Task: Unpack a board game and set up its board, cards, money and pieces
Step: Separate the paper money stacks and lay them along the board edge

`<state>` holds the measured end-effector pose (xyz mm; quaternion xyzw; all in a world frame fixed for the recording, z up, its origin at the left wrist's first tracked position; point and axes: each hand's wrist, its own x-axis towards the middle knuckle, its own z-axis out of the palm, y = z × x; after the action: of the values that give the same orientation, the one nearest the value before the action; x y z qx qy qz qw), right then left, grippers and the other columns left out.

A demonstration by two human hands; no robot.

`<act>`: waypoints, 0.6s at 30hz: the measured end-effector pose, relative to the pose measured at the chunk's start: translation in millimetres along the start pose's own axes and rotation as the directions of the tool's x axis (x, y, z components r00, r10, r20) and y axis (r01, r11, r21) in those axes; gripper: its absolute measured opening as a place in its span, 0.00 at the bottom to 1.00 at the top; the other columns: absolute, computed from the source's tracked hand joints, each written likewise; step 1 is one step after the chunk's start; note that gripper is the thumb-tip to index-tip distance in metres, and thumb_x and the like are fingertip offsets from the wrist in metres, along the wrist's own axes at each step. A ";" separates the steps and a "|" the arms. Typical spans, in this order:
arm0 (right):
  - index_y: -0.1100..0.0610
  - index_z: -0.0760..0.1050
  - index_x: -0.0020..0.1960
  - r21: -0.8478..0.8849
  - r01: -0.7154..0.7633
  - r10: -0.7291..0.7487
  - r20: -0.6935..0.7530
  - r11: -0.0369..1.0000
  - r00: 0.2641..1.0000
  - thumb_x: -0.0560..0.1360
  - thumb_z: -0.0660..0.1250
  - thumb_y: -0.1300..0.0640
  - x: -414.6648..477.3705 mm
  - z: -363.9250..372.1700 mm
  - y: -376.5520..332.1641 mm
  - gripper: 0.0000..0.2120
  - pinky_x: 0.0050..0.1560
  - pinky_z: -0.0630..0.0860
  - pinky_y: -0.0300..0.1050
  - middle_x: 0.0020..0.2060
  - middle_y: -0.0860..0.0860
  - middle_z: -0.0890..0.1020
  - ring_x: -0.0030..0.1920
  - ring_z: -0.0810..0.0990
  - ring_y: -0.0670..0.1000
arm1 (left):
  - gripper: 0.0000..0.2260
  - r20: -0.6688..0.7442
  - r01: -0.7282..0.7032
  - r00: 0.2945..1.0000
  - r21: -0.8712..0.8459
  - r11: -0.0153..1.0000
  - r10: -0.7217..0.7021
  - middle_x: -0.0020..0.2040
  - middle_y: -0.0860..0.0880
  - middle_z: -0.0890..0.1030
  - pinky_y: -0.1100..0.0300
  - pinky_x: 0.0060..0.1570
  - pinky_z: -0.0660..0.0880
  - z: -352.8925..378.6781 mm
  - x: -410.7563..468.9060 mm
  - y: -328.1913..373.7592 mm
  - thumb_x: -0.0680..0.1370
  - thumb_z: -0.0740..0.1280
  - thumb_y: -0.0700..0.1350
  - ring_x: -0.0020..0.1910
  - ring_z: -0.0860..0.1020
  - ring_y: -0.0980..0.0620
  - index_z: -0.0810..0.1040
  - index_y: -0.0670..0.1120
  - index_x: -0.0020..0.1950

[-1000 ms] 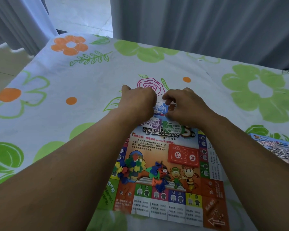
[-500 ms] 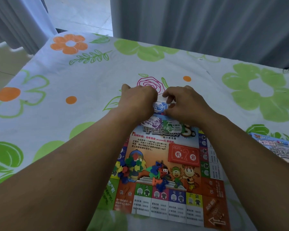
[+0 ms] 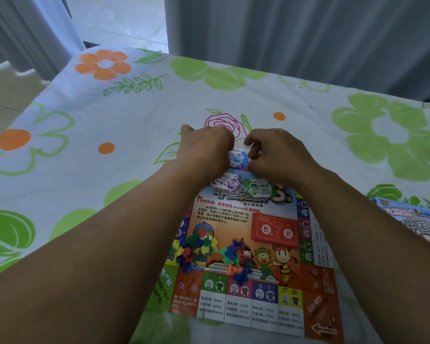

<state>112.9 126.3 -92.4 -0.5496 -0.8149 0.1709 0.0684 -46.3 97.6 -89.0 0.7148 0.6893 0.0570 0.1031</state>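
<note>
head | left hand (image 3: pixel 206 150), right hand (image 3: pixel 276 155) pinch blue note (image 3: pixel 238 157) | long axis left-right

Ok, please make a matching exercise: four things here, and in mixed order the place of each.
Things: 1 blue note; 2 red cards; 3 box; 4 pieces.
Places: a off the board, far right; b held between left hand and right hand; c board, right half; d board, left half.
Pairs: 1-b; 2-c; 3-a; 4-d.

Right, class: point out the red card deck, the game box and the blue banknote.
red card deck (image 3: pixel 274 230), head view, centre of top face
game box (image 3: pixel 412 219), head view, printed lid
blue banknote (image 3: pixel 238 157), head view, its visible printed face
</note>
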 end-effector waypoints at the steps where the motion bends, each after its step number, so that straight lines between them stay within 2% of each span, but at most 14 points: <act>1: 0.49 0.77 0.59 0.011 -0.002 0.002 -0.002 1.000 1.000 0.71 0.69 0.60 -0.2 -0.2 -0.4 0.18 0.52 0.76 0.50 0.45 0.43 0.82 0.53 0.77 0.51 | 0.10 -0.001 0.000 1.000 -0.003 1.000 0.000 0.54 0.52 0.82 0.46 0.63 0.61 0.0 -0.1 0.1 0.77 0.69 0.44 0.55 0.78 0.47 0.79 0.53 0.58; 9: 0.50 0.77 0.59 0.082 -0.021 0.022 -0.013 0.996 1.000 0.71 0.71 0.62 0.9 0.3 -2.4 0.18 0.52 0.78 0.51 0.46 0.44 0.82 0.50 0.79 0.50 | 0.12 0.000 0.019 1.000 -0.035 0.999 -0.019 0.56 0.51 0.82 0.47 0.63 0.61 1.7 -0.1 -0.3 0.77 0.69 0.44 0.57 0.77 0.47 0.78 0.54 0.60; 13: 0.50 0.76 0.60 0.063 -0.012 0.012 -0.001 0.998 1.000 0.69 0.74 0.58 1.8 1.9 -2.7 0.20 0.51 0.76 0.49 0.51 0.46 0.81 0.52 0.77 0.53 | 0.13 -0.002 0.014 1.000 -0.044 0.999 -0.014 0.55 0.52 0.81 0.47 0.63 0.61 1.4 -0.3 -1.4 0.77 0.69 0.43 0.57 0.77 0.47 0.78 0.54 0.59; 18: 0.50 0.75 0.62 -0.020 0.008 -0.008 -0.003 1.000 1.000 0.71 0.74 0.55 3.0 5.0 -3.2 0.21 0.50 0.73 0.49 0.52 0.45 0.82 0.56 0.74 0.53 | 0.13 -0.007 -0.002 1.000 -0.042 0.999 0.002 0.56 0.51 0.81 0.48 0.63 0.61 2.6 -0.9 -2.1 0.77 0.68 0.42 0.58 0.77 0.47 0.78 0.53 0.60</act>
<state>107.4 127.0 -96.2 -0.5471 -0.8188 0.1615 0.0647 -47.7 96.6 -92.0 0.7130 0.6876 0.0741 0.1155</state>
